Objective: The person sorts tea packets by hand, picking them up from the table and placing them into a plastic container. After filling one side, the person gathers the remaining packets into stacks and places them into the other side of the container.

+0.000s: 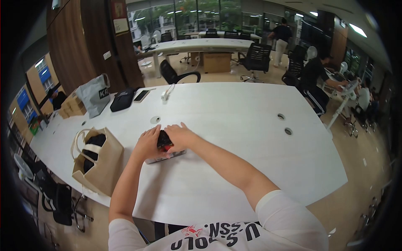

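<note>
My left hand [147, 144] and my right hand [178, 137] are close together near the middle of the white table. Between them is a small black object with red parts [164, 141], and both hands press on it from opposite sides. Its exact kind I cannot make out, since fingers cover much of it. Under it, a flat grey-and-white item [178, 154] lies on the table, its front edge showing below my hands.
A cream tote bag [104, 163] with dark contents stands to the left. Behind it are a grey bag [93, 97], a black pouch [122, 99], a phone [142, 96] and a white charger [166, 94]. Cable holes [281, 116] dot the white table [234, 108]. People and office chairs are beyond.
</note>
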`<state>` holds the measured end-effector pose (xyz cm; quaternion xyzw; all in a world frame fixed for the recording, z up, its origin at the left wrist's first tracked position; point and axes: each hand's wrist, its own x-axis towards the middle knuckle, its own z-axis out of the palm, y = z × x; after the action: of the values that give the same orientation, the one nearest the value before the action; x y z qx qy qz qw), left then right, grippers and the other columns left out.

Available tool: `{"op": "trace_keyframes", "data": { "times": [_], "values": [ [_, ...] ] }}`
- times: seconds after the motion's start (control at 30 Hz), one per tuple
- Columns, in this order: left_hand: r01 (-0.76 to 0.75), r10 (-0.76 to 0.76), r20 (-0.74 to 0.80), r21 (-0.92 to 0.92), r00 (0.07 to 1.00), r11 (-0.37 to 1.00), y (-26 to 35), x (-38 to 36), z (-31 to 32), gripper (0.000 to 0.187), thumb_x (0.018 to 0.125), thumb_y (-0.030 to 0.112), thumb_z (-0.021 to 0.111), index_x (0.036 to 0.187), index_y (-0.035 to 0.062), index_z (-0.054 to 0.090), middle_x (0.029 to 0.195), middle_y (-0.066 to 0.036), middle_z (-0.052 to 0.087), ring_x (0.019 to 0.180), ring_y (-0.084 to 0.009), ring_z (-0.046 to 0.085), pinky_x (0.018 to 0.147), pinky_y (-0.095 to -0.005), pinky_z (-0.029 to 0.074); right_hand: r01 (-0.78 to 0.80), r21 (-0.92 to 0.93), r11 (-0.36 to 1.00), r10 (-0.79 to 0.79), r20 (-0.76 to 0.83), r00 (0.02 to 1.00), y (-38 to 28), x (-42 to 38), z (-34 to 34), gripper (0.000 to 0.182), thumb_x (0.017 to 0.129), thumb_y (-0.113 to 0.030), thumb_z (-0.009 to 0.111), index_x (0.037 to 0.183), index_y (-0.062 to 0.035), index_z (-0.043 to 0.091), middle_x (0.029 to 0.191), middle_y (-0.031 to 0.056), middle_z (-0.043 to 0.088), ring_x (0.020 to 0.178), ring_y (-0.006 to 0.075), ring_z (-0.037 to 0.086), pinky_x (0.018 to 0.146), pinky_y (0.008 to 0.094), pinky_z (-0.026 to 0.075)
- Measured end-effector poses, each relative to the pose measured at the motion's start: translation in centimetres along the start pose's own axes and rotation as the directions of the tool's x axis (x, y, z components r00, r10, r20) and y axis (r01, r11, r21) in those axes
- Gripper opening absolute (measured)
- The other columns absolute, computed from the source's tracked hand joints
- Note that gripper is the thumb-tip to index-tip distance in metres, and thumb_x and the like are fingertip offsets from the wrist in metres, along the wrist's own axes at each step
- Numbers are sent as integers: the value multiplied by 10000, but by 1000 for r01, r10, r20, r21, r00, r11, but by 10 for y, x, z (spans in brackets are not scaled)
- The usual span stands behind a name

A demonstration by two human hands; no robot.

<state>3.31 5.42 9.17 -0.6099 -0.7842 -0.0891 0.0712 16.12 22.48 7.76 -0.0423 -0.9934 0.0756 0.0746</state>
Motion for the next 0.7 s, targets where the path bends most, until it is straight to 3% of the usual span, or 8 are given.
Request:
{"op": "trace_keyframes", "data": {
  "times": [0.13,0.23,0.27,0.33,0.43,0.53,0.6,0.7],
  "values": [
    [116,-129,-72,-165,989,979,-8,-31,-17,1395,525,539,995,1600,-30,313,1545,-269,486,1444,-406,471,1215,-507,362,-39,-71,997,37,-33,999,-18,-26,-7,943,803,-399,857,1538,-17,407,1548,177,481,1471,342,423,1210,618,324],
    [61,-198,-373,-347,907,936,-35,-62,9,1337,622,495,974,1627,-17,258,1591,-261,443,1464,-376,464,1219,-495,356,72,6,997,-57,-554,830,-24,-67,-3,894,835,-365,835,1541,-31,401,1550,183,476,1474,353,416,1205,589,342],
    [16,-222,-483,-396,847,918,-48,-72,30,1312,661,471,966,1638,-12,235,1603,-261,432,1468,-367,464,1217,-482,357,91,98,991,-14,-600,800,-18,-80,0,837,885,-317,809,1548,-32,385,1549,206,472,1469,369,421,1202,526,366],
    [-91,-513,-408,-841,756,534,-77,-79,91,1231,768,372,915,1661,1,153,1615,-231,425,1447,-316,486,1197,-423,383,48,434,900,242,-587,773,-1,-97,31,859,911,-334,788,1566,-1,344,1557,249,445,1443,407,442,1197,513,376],
    [-77,-529,-18,-993,848,-88,-94,-85,126,1167,833,283,854,1676,31,88,1579,-189,463,1383,-272,526,1151,-399,436,72,707,703,440,-512,738,21,-103,94,861,937,-374,767,1564,47,353,1557,296,448,1402,437,491,1170,466,416],
    [-148,-245,-205,-962,948,231,-76,-72,118,1175,790,168,886,1669,47,115,1508,-135,518,1307,-225,557,1108,-381,482,-11,647,762,347,-394,851,23,-107,90,837,949,-412,747,1545,60,399,1539,280,491,1400,422,506,1185,482,398],
    [-104,-219,-178,-944,960,312,-63,-72,104,1205,722,85,919,1654,50,157,1462,-108,544,1283,-217,569,1092,-385,500,-103,504,857,237,-210,949,12,-114,71,817,974,-442,719,1543,58,414,1540,244,513,1433,392,489,1231,501,347],
    [-38,-261,-144,-927,954,373,-69,-67,109,1245,602,-35,954,1617,43,238,1400,-86,578,1265,-216,587,1097,-390,505,26,411,911,99,-278,955,20,-105,83,804,977,-481,688,1524,56,447,1545,220,518,1427,362,499,1245,513,319]
  ]
}}
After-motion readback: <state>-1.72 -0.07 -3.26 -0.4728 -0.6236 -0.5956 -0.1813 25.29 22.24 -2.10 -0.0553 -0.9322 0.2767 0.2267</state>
